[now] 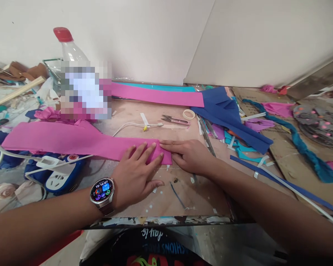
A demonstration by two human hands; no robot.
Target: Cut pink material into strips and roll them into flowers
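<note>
across the worktop (185,207), a pink cloth piece (69,137) is laid lengthwise, its broad end at the left and its narrow end at the middle, partly covered by both hands. by the left hand (135,168), opened with fingers spread, the cloth is pressed flat; by the right hand (192,157), with index finger stretched and the others curled, the narrow end is touched, but whether anything is pinched cannot be told. both forearms are cut off by the frame. behind, a block of pixels (86,90) is set over the lower part of a red-capped bottle (72,51) and the left end of a second pink strip (158,95), so neither can be made out there. under that strip, a turquoise piece (169,88) is mostly hidden; at its right end, dark blue cloth (220,103) is heaped.

the pale brown surface is stained and flecked with white; snips (174,119) and a tape ring (189,114) are left near its middle, cardboard (283,162) is spread at the right, and the whole is backed by a white wall (144,40). on the watch (102,190), 15:16:07 can be read; on the dark clothing (155,255) below, "day is" is shown in white, above blue lettering partly lost in folds.
</note>
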